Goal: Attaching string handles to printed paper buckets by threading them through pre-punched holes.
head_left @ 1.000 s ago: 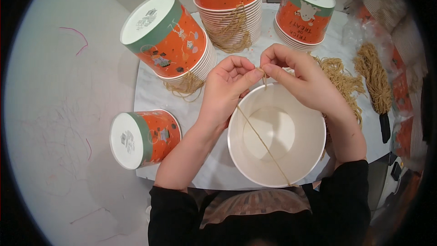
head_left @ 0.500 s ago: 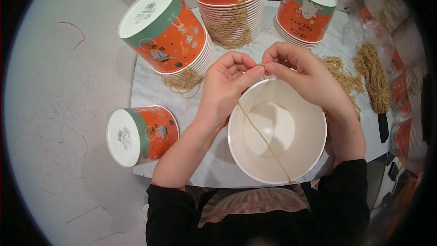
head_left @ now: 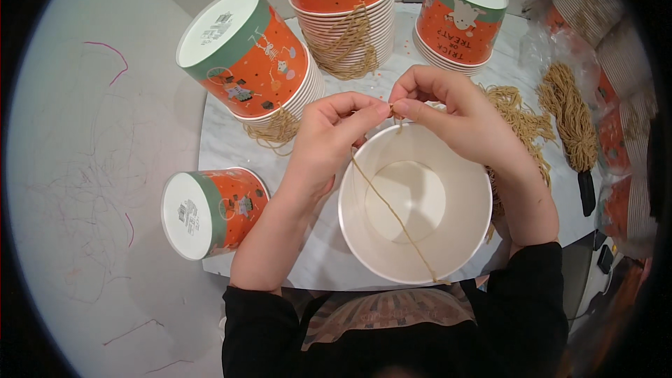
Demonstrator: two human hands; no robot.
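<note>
A white-lined paper bucket (head_left: pixel 448 238) stands in front of me with its mouth up. One tan cord (head_left: pixel 392 213) crosses its opening, fixed at the near rim and running up to my left hand. At the far rim my left hand (head_left: pixel 329 133) pinches the cord between thumb and fingertips. My right hand (head_left: pixel 444 108) also pinches it there, its fingertips meeting those of the left. A short piece of cord shows at the far rim just below the fingers. What the cord's end does between the fingertips is too small to make out.
Stacks of orange and green buckets (head_left: pixel 252 63) stand upside down behind, with cord loops (head_left: pixel 350 42) hanging from some. Another bucket (head_left: pixel 217 213) sits at the left. Loose cord (head_left: pixel 521 122) and a tied cord bundle (head_left: pixel 568 115) lie at the right, near plastic-wrapped buckets (head_left: pixel 619 140).
Both hands and the bucket sit slightly further left in the picture, as does the background. The fingertips still pinch the cord at the far rim.
</note>
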